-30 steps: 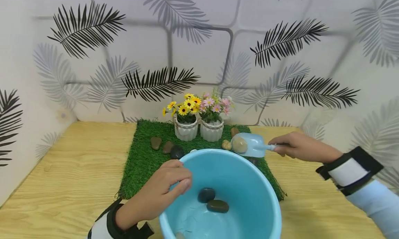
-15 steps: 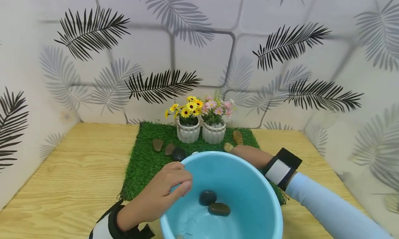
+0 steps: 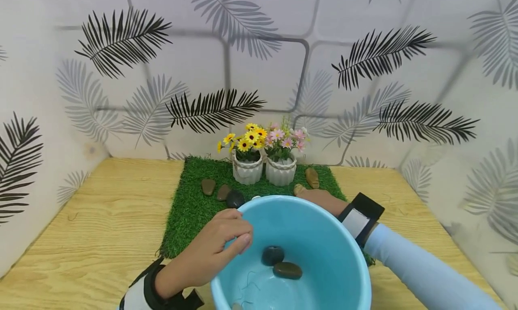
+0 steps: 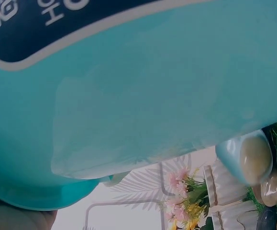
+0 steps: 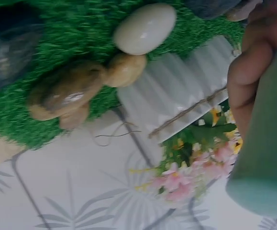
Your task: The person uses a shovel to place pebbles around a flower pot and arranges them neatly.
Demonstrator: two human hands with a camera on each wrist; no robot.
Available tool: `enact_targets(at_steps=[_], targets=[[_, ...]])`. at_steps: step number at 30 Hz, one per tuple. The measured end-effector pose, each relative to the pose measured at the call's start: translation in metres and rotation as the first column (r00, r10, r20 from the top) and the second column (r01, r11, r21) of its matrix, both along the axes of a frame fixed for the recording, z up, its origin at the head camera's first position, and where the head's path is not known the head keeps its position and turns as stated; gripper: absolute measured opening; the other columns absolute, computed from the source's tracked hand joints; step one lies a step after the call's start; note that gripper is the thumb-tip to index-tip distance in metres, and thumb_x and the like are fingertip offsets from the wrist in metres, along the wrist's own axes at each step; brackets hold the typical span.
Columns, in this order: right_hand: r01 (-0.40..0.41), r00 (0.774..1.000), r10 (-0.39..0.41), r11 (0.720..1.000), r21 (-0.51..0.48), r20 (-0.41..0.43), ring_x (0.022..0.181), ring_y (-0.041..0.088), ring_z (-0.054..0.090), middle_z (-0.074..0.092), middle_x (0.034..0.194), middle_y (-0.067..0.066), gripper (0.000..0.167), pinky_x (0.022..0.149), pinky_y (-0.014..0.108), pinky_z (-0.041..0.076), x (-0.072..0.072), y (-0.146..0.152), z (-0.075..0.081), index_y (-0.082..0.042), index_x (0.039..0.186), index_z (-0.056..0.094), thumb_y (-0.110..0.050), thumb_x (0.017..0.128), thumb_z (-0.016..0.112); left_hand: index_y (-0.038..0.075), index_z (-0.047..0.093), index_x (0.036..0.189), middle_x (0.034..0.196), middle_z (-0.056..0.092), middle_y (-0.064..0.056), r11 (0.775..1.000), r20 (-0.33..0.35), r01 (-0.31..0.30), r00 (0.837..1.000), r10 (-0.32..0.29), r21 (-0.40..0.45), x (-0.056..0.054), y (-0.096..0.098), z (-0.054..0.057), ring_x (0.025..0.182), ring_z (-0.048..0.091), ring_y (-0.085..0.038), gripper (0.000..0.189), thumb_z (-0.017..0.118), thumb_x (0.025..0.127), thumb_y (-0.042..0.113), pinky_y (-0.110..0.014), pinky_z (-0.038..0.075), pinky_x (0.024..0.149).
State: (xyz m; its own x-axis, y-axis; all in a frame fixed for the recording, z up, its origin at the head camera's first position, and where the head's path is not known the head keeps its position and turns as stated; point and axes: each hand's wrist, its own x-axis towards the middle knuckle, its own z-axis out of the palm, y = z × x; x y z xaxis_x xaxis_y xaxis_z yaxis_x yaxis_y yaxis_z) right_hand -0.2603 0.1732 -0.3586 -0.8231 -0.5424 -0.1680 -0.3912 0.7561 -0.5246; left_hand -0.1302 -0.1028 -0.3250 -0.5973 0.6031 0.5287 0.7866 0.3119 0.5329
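A light blue bucket [image 3: 348, 256] stands at the front. My left hand [image 3: 218, 242] grips its left rim, fingers and thumb bent over the edge. Inside lie a black stone [image 3: 273, 255] and a brown stone [image 3: 288, 270]. Behind the bucket, low over the grass, is my right hand [image 3: 319, 196], mostly hidden in the head view. Its fingers [image 5: 250, 72] are curled in the right wrist view, next to the bucket wall. The left wrist view shows a light blue scoop [image 4: 228, 155] with a beige stone [image 4: 256, 158] in it; its handle is hidden.
An artificial grass mat [image 3: 182, 224] lies on the wooden table [image 3: 101, 220]. Two white pots, one with yellow flowers [image 3: 251, 137] and one with pink flowers [image 3: 285, 139], stand at the back. Around them lie a white stone [image 5: 145, 28], a tan stone [image 3: 312, 178] and several darker stones.
My right hand has moved left and down behind the bucket from the mat's right side, taking the scoop out of the head view. The left hand stays on the rim.
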Motion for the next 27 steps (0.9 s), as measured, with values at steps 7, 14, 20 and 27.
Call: enact_targets(at_steps=[7,14,20,27], targets=[[-0.165,0.973,0.179,0.981,0.104,-0.146,0.06,0.006,0.046,0.051,0.068,-0.008,0.031,0.056,0.024,0.04,0.007,0.023,0.003,-0.021,0.065,0.056,-0.023,0.096,0.05,0.018,0.043,0.067,0.063,0.037,0.01,1.0,-0.011,0.003,1.0,-0.003,0.015,0.001,0.0,0.002,0.073,0.036,-0.005,0.033,0.043,0.1,0.011,-0.027,0.028,0.075],[-0.183,0.865,0.327,0.911,0.368,-0.38,0.052,0.001,0.039,0.052,0.073,-0.012,0.026,0.048,0.02,0.034,0.011,0.037,0.008,-0.032,0.066,0.052,-0.029,0.091,0.058,0.019,0.044,0.067,0.063,0.038,0.009,1.0,-0.024,0.004,1.0,-0.004,0.017,0.001,0.0,0.003,0.073,0.036,-0.005,0.033,0.044,0.099,0.011,-0.027,0.028,0.074],[-0.17,0.766,0.365,0.909,0.381,-0.529,0.046,-0.001,0.03,0.045,0.06,-0.014,0.027,0.045,0.018,0.025,0.015,0.041,0.006,-0.027,0.064,0.051,-0.027,0.09,0.06,0.019,0.043,0.067,0.062,0.037,0.01,1.0,-0.015,-0.003,1.0,0.003,0.01,0.0,-0.001,0.002,0.073,0.036,-0.005,0.034,0.043,0.1,0.012,-0.027,0.028,0.075],[-0.097,0.526,0.411,0.899,0.427,-0.745,0.05,0.007,0.044,0.059,0.063,-0.004,0.012,0.046,0.021,0.034,0.016,0.047,0.013,-0.02,0.09,0.071,-0.029,0.081,0.072,0.019,0.044,0.067,0.063,0.038,0.009,1.0,-0.033,0.012,0.999,-0.011,0.017,0.0,0.0,0.001,0.074,0.038,-0.008,0.033,0.044,0.099,0.01,-0.027,0.027,0.074]])
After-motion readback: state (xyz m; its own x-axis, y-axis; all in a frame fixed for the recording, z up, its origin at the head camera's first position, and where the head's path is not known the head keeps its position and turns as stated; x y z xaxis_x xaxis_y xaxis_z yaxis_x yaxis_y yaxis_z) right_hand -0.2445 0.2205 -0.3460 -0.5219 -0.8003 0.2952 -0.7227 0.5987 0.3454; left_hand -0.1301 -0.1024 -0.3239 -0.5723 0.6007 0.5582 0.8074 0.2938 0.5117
